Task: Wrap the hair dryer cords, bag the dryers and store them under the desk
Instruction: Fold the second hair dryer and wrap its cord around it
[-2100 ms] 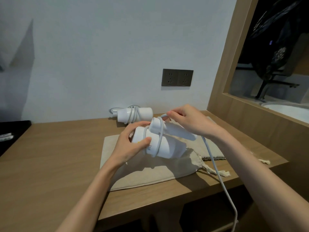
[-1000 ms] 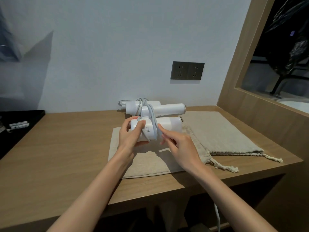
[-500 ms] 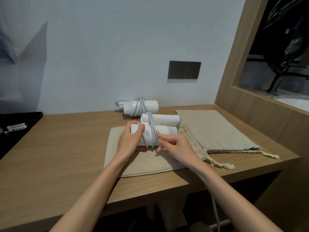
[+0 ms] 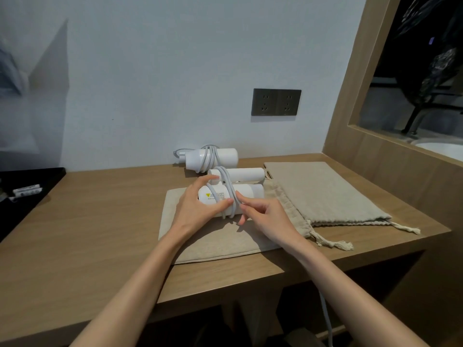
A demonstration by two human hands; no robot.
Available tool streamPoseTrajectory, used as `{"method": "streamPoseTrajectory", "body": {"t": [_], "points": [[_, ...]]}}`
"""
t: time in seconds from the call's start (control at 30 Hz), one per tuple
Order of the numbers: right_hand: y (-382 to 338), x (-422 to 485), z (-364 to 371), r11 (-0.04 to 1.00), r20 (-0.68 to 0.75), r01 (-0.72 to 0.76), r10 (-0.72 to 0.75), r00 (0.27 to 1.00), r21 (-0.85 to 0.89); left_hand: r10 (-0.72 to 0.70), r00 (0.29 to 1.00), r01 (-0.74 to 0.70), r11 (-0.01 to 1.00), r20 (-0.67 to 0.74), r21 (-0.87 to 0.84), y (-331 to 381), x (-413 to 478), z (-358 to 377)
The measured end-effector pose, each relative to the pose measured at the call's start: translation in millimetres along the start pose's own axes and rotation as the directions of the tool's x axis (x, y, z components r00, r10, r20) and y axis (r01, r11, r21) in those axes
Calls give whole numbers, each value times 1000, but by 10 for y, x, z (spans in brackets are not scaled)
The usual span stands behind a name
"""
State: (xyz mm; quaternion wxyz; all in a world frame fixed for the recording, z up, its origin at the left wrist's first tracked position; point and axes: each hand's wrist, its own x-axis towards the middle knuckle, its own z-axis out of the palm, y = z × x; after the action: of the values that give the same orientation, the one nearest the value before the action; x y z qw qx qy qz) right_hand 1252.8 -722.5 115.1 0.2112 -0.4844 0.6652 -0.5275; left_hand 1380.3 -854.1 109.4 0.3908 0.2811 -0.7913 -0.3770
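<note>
Near the middle of the frame the hair dryer (image 4: 246,191) lies left-to-right on a bag (image 4: 200,244) on the worktop (image 4: 100,221), the left hand (image 4: 198,209) gripping its left end, the right hand (image 4: 265,216) pinching the cord (image 4: 228,182) just beside the loops.

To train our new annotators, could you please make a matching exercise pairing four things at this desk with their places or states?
Things:
1. near hair dryer
2. far hair dryer
3. right drawstring bag
4. wall socket

Places or states:
A. nothing plugged in
B. lies flat at the desk's right end
C. beside the wall, no hand on it
D. left hand grips it, right hand pinches its cord

Pairs: 1-D, 2-C, 3-B, 4-A
</note>
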Motion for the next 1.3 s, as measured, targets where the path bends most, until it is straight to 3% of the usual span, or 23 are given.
{"method": "streamPoseTrajectory", "body": {"t": [0.07,0.17,0.23,0.37,0.47,0.53,0.63,0.9,0.97,1.07,1.2,1.3], "points": [[-19,-12,10,1000,-11,3,-3,1000,-18,-69,997,63,993,-48,-102,16,1,30],[-58,-33,19,1000,-41,11,-12,999,-24,-225,974,196,904,-33,-380,75,-18,58],[-62,-51,18,999,-59,14,-16,998,-41,-272,962,234,862,-21,-450,110,-37,54],[-115,-148,16,999,-46,29,-30,999,-32,-247,961,162,866,-123,-474,175,-45,15],[-205,-215,-15,995,4,-3,3,1000,101,-287,949,145,762,-128,-631,229,-29,-34],[-272,-230,-60,978,59,-105,95,994,181,-283,957,156,692,-66,-705,233,14,-74],[-304,-192,-146,967,115,-233,222,968,98,-199,971,225,571,133,-790,217,89,-124],[-240,-138,-446,965,71,-232,242,968,-121,-61,922,363,471,381,-804,243,31,-127],[-198,-142,-507,957,64,-243,255,965,-158,2,888,394,513,460,-763,274,7,-138],[-273,-152,-693,919,193,-290,346,918,-268,45,852,392,606,522,-693,289,-10,-149],[-414,-162,-1020,899,429,-416,431,794,-133,59,822,399,651,567,-646,268,-28,-156],[-275,-58,-1193,874,391,-469,479,786,-127,70,809,384,688,583,-615,258,-40,-169]]}}
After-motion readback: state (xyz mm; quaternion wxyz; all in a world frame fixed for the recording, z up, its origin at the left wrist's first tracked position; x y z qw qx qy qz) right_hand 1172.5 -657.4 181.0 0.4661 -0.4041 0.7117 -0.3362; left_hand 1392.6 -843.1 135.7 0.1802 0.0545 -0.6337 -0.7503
